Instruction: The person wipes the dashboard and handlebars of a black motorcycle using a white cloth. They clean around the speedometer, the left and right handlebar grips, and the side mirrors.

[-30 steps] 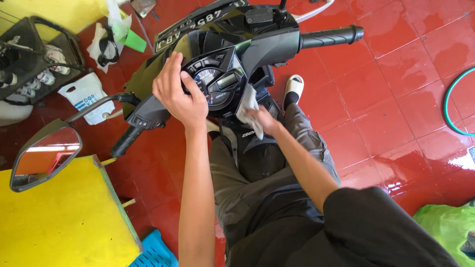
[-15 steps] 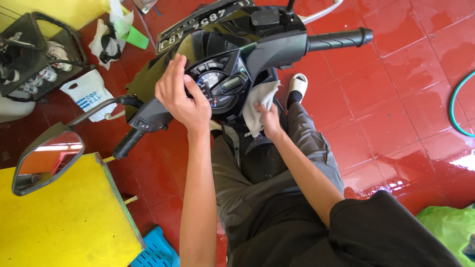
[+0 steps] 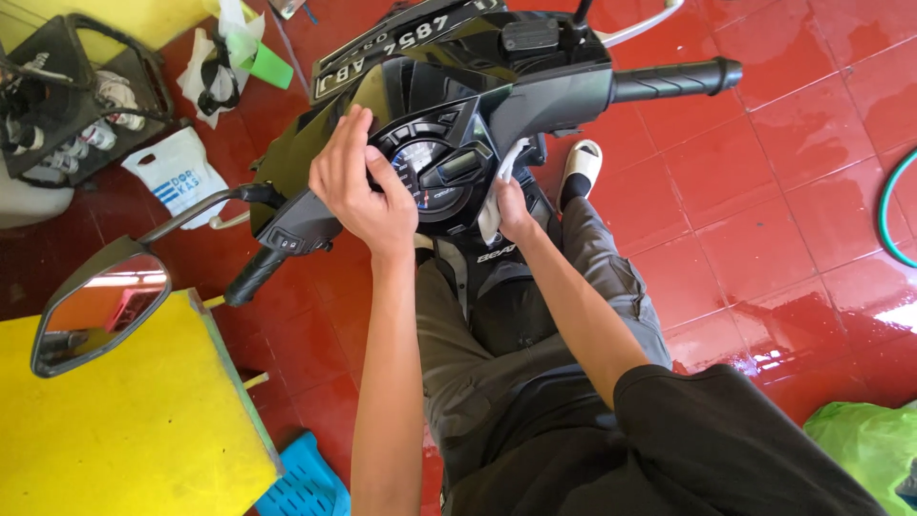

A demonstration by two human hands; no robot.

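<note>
I sit astride a black scooter and look down on its handlebar and round instrument dial [image 3: 432, 172]. My left hand [image 3: 358, 182] rests flat on the black panel left of the dial, fingers spread over its rim. My right hand [image 3: 511, 210] presses a white cloth [image 3: 497, 182] against the right side of the dial housing, under the handlebar cover. The right handlebar grip [image 3: 673, 79] sticks out to the right. The left grip [image 3: 256, 274] points down-left, with a mirror [image 3: 100, 311] on its stalk.
A yellow table [image 3: 115, 430] stands at lower left with a blue plastic item [image 3: 306, 483] beside it. A black wire rack [image 3: 67, 96] and white plastic bags [image 3: 177, 177] lie at upper left. The floor is wet red tile [image 3: 764, 220]; a green hose [image 3: 888, 205] curves at the right edge.
My right hand has pushed the white cloth up from below the dial to the dial's right side. The left hand has stayed on the panel.
</note>
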